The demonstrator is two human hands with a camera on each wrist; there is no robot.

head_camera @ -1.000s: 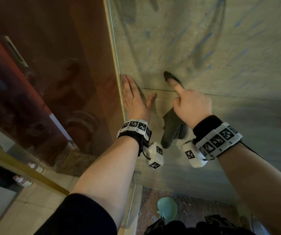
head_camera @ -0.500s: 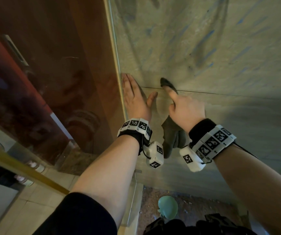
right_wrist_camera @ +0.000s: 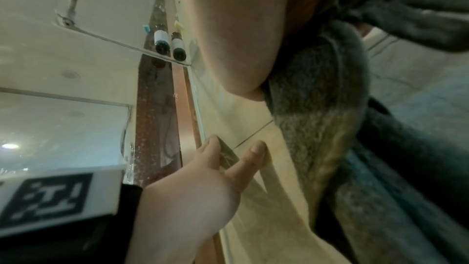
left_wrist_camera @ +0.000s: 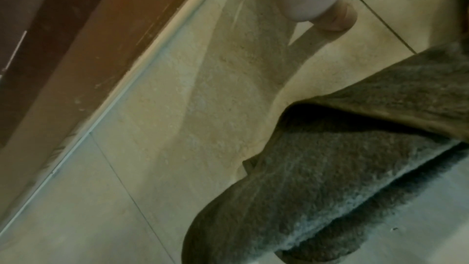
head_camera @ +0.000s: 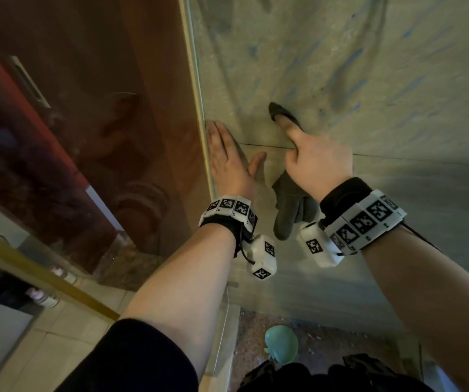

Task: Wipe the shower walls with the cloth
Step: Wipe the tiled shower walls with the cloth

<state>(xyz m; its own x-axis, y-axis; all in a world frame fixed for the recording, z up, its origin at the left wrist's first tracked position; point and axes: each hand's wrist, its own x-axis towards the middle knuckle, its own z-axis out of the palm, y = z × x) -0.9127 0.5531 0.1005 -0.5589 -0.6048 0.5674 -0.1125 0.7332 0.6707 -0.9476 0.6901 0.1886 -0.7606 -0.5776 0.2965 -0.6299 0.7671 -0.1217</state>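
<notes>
Beige tiled wall [head_camera: 369, 80], glass panel [head_camera: 114, 108] on left. Right hand [head_camera: 316, 162] clamped on dark cloth [head_camera: 290, 210], forefinger pinning its tip to wall, rest dangling straight down. Left hand [head_camera: 229, 162] flat on wall, fingers straight, pointing up.

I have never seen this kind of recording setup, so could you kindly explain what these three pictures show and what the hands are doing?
No machine here: a person wears cameras on the head and both wrists, on bands with printed markers. The head view looks down at both hands against the shower wall. The left hand lies flat on the wall beside the glass panel. The right hand grips a dark cloth, one finger pressing part of it to the wall. The wrist views show the same cloth and wall up close.
</notes>
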